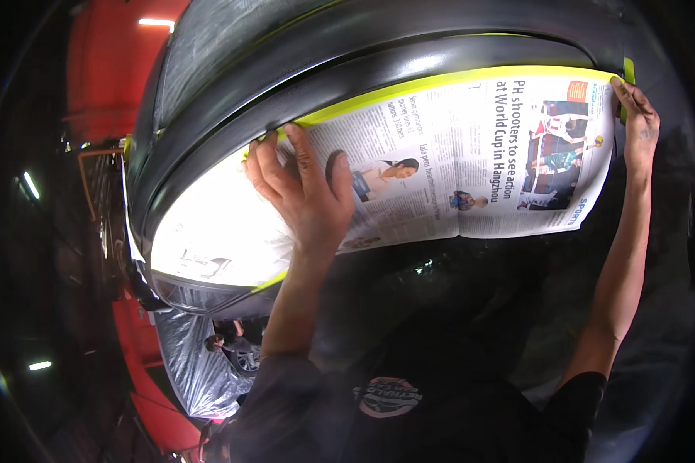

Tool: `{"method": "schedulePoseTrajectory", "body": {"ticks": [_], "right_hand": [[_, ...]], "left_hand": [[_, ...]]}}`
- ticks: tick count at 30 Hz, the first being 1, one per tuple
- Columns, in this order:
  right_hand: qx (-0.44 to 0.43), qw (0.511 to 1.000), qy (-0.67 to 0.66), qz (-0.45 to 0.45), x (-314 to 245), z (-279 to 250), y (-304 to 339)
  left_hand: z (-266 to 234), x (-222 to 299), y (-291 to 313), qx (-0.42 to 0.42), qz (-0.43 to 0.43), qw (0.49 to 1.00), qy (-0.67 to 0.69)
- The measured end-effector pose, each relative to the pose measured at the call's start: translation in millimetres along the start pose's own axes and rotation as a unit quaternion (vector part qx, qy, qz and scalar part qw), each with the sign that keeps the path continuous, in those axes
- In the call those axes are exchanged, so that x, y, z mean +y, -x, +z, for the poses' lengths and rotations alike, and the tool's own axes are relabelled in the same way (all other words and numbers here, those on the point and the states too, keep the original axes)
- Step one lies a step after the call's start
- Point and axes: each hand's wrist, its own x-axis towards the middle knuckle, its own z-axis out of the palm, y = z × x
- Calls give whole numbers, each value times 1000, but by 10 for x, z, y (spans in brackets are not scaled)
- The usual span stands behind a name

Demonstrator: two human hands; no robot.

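A newspaper sheet (440, 154) hangs over the side of a dark car, with yellow-green masking tape (409, 87) along its upper edge. My left hand (309, 189) reaches up to the tape near the sheet's left end, fingertips pressed on the edge under the black trim and thumb held apart over the paper. At the sheet's upper right corner, my right hand (639, 119) pinches the paper and tape end between its fingers. Left of my left hand lies a glaring white area (208, 224), also bordered by yellow-green tape; glare hides its detail.
The car's curved black roof edge (378, 58) runs above the sheet. Clear plastic film (201, 363) covers something at lower left, where another person (225, 346) is beside a wheel (249, 360). A red surface (116, 62) stands at upper left.
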Motion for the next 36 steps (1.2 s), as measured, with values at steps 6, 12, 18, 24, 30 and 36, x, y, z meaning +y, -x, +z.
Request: {"method": "schedulePoseTrajectory", "body": {"ticks": [6, 12, 18, 24, 30, 36], "right_hand": [[7, 997, -64, 33, -115, 53, 0], [2, 999, -33, 39, -154, 1, -2], [6, 997, -65, 43, -201, 6, 70], [29, 995, -93, 26, -317, -122, 295], [15, 996, -82, 22, -313, -129, 295], [14, 996, -83, 30, -352, -70, 250]], "left_hand": [[33, 112, -1, -27, 8, 1000, 14], [23, 151, -65, -41, 72, 995, 52], [108, 231, -118, -73, 128, 987, 69], [176, 255, -173, -86, 145, 982, 81], [246, 349, -334, -86, 159, 980, 84], [69, 217, -161, -68, 123, 977, 160]]}}
